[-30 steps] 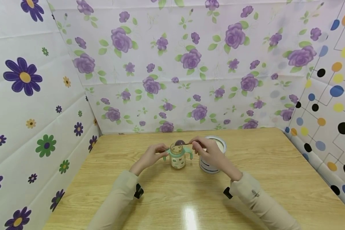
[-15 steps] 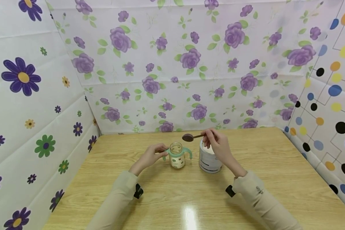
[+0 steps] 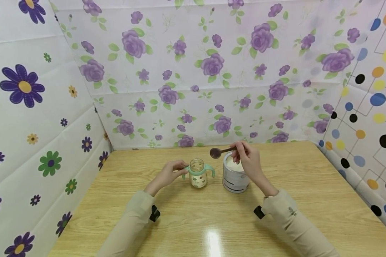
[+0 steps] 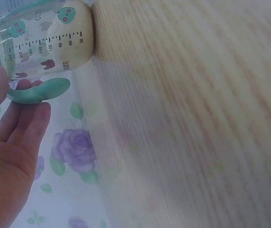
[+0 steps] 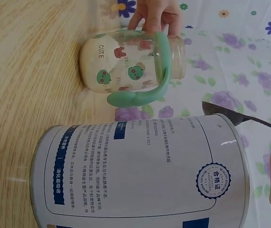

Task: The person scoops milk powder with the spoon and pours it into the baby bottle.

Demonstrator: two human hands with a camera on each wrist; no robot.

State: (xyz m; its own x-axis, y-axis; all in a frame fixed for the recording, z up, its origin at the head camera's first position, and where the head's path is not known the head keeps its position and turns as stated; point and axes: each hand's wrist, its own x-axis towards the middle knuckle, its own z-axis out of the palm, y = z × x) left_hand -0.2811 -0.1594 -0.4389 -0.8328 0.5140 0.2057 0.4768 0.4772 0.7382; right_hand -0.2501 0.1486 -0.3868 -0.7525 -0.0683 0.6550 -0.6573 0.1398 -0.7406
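Note:
A small clear baby bottle with mint-green handles stands open on the wooden table. My left hand holds its left handle, fingers curled round it. To its right stands an open tin with white powder inside. My right hand pinches a dark spoon above the tin's left rim; the bowl of the spoon points left, between tin and bottle. The right wrist view shows the bottle, the tin's printed side and the spoon's tip.
Flower-patterned sheets wall in the table on the left, back and right. Both forearms wear beige sleeves with black wrist mounts. Bare table lies in front of and to both sides of the two containers.
My right hand has lifted the spoon off the bottle's mouth and carried it right and up, over the tin. The left hand and bottle have stayed put.

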